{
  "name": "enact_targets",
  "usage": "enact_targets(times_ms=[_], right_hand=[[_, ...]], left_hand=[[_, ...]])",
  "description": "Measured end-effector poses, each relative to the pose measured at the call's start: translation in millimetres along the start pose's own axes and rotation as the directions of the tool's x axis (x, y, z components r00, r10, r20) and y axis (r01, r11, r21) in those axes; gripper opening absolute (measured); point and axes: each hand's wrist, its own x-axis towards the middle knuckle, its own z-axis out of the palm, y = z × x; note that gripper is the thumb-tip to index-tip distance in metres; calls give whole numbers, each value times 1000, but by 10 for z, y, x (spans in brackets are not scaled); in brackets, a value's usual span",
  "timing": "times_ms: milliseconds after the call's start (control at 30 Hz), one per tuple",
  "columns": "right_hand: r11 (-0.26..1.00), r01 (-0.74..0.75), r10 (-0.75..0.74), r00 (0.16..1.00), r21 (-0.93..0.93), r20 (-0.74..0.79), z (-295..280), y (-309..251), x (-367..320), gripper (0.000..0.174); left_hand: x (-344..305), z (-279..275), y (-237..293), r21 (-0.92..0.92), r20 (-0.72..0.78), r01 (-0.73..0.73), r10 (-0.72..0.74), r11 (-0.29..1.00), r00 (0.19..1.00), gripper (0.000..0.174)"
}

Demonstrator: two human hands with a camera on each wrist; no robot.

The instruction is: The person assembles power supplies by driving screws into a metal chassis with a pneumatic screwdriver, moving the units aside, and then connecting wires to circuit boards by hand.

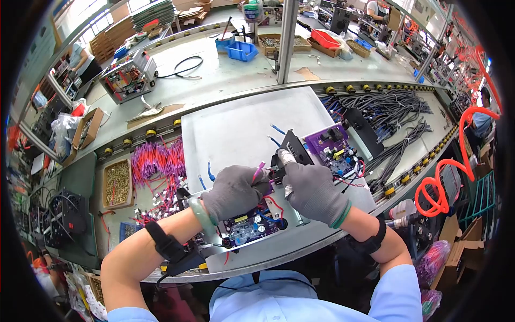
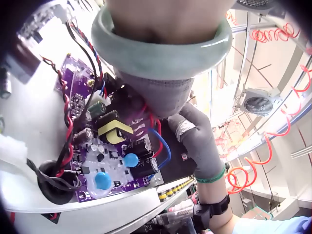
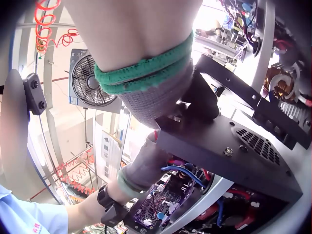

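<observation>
My gloved left hand (image 1: 236, 193) pinches a wire with a pink sleeve (image 1: 259, 169) above a purple circuit board (image 1: 252, 228). Beside it, my gloved right hand (image 1: 314, 190), with white tape on its fingers, grips a black metal panel (image 1: 296, 148). In the right wrist view this panel shows a vent of small holes (image 3: 258, 146), and part of the right hand is hidden behind it. Blue and red wires (image 2: 158, 146) loop from the board toward the left hand in the left wrist view. Another purple board (image 1: 330, 145) lies just right of the panel.
A white sheet (image 1: 241, 123) lies under the work. Pink wire bundles (image 1: 161, 161) and a box of small brass parts (image 1: 117, 183) are at left. Grey cables (image 1: 391, 107) lie at right. A roller rail (image 1: 370, 89) runs behind, and a red coiled hose (image 1: 437, 193) hangs at right.
</observation>
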Motion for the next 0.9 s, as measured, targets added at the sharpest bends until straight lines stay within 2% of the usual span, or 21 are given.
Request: enact_targets(times_ms=[67,133,200,300,433,500,533,600,633,667,767,800,867,900], right_hand=[[999,5,-4,1000,43,-27,24,19,4,57],[999,32,-31,999,37,-15,49,51,1,57],[1000,-26,26,996,-1,83,-20,5,15,57],[1000,11,-11,999,20,46,-6,27,5,56],[999,31,-31,999,37,-22,40,31,-9,57],[998,46,-43,997,41,-67,67,11,-9,58],[999,32,-28,997,42,-74,56,-13,-4,59],[999,21,-17,997,49,-80,70,-27,8,60],[1000,20,-18,997,24,-81,118,-7,14,64],[1000,21,-21,996,-4,-82,131,2,14,69],[999,19,-14,995,51,-103,78,-11,-28,66],[997,7,0,996,83,-93,75,-7,-24,64],[999,32,-30,995,17,-90,117,-2,16,62],[1000,-16,15,998,-19,-65,97,-40,18,61]], left_hand=[[-9,-38,69,6,4,7,-7,1000,1000,7],[-15,-52,14,4,7,-45,45,999,999,8],[3,-56,25,1,9,-94,94,996,996,14],[-10,-59,0,-17,-3,-146,146,989,989,9],[0,-29,7,22,15,-105,105,994,994,6],[33,24,54,148,-56,-226,236,963,970,2],[58,31,101,149,-54,-224,234,963,971,2],[124,5,224,443,63,-126,110,888,992,7],[150,-14,263,462,93,-121,88,879,992,11],[120,-13,278,467,96,-122,87,876,992,11],[56,45,233,362,-6,-141,154,921,988,6],[107,54,191,369,4,-147,156,918,988,6],[123,91,199,288,-95,-82,113,954,989,6],[124,111,237,363,-65,-46,75,931,995,9]])
